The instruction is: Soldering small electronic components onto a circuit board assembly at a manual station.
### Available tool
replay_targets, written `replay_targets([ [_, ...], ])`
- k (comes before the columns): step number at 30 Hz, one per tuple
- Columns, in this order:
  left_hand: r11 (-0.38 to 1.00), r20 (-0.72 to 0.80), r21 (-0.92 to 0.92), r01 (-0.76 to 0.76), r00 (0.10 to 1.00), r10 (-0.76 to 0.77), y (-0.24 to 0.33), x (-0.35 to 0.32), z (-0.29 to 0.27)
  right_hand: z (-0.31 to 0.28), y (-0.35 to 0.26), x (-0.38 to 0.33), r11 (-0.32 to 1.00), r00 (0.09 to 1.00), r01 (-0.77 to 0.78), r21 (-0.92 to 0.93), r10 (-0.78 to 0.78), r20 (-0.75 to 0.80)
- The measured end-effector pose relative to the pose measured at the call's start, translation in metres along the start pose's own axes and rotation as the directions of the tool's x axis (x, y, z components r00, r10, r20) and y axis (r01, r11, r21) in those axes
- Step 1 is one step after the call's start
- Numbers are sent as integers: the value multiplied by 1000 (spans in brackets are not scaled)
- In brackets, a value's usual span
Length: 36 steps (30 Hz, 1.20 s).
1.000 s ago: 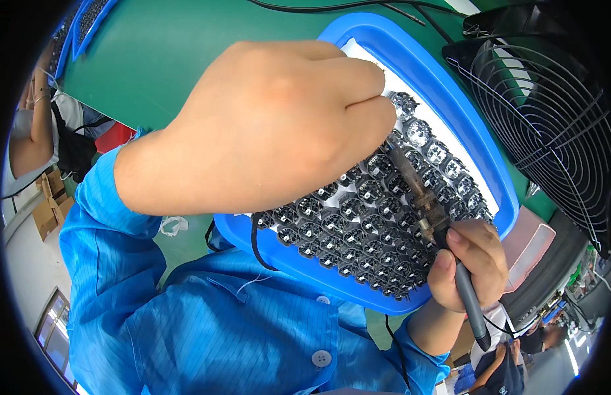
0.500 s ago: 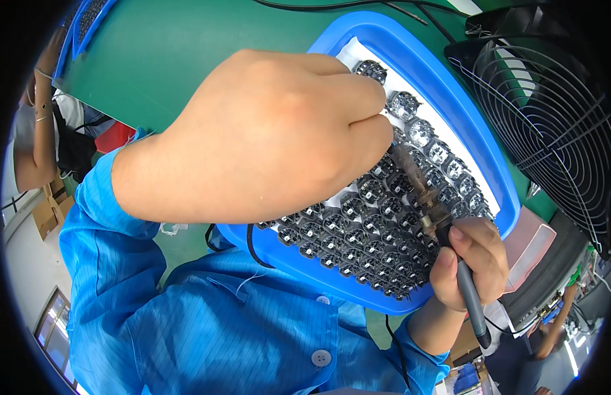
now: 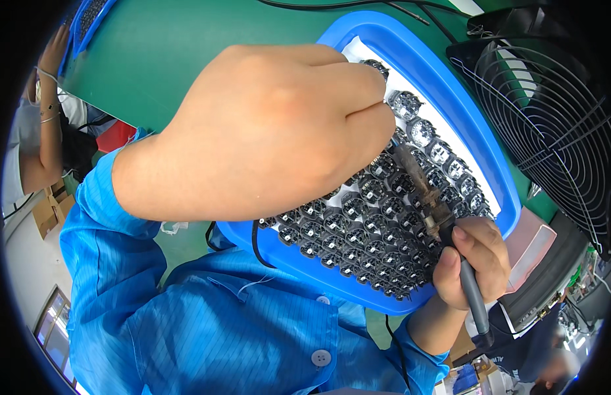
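Observation:
My right hand (image 3: 475, 263) grips a soldering iron (image 3: 472, 289) by its dark handle. The iron's stained metal barrel (image 3: 414, 170) slants up and left toward the fingertips of my left hand (image 3: 279, 125). That left hand is closed, back upward, over the tray; its fingers hide what they hold, if anything. Beneath both hands lies a blue tray (image 3: 506, 168) lined with white sheet. Rows of small round black parts with shiny clear faces (image 3: 422, 131) fill it. The iron's tip is hard to make out beside the left fingers.
A black fan with a wire grille (image 3: 549, 125) stands right of the tray. A pink box (image 3: 532, 253) is below it. Black cables (image 3: 358, 5) cross the far side of the green table (image 3: 154, 59). Another person's arm (image 3: 50, 125) reaches toward a blue tray (image 3: 94, 29) at far left.
My hands and the soldering iron have barely shifted. At far left the other person's arm has moved; at lower right a person's head has come into view.

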<state>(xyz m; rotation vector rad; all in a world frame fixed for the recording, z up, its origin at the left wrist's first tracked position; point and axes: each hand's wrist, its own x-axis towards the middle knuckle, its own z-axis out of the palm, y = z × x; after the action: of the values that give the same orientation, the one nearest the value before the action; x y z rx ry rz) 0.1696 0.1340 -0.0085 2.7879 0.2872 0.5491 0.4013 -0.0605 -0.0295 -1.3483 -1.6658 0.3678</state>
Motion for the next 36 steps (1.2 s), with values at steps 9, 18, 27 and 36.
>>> replay_targets([
  [9, 1000, 6, 29, 0, 1000, 0, 0, 0, -4, -5, -4, -3, 1000, 998, -20, -7, 21, 52],
  [18, 998, -104, -10, 66, 992, -66, 2, 0, -5, -9, -7, -9, 1000, 1000, -18, 0, 18, -18],
  [27, 909, -96, -328, 256, 949, -301, 13, 0, -9, -23, -20, -27, 989, 982, -138, -48, 131, -140],
  [36, 963, -87, -233, 137, 983, -160, 11, -1, 0, -20, -8, -11, 997, 997, -71, 16, 71, -29],
])
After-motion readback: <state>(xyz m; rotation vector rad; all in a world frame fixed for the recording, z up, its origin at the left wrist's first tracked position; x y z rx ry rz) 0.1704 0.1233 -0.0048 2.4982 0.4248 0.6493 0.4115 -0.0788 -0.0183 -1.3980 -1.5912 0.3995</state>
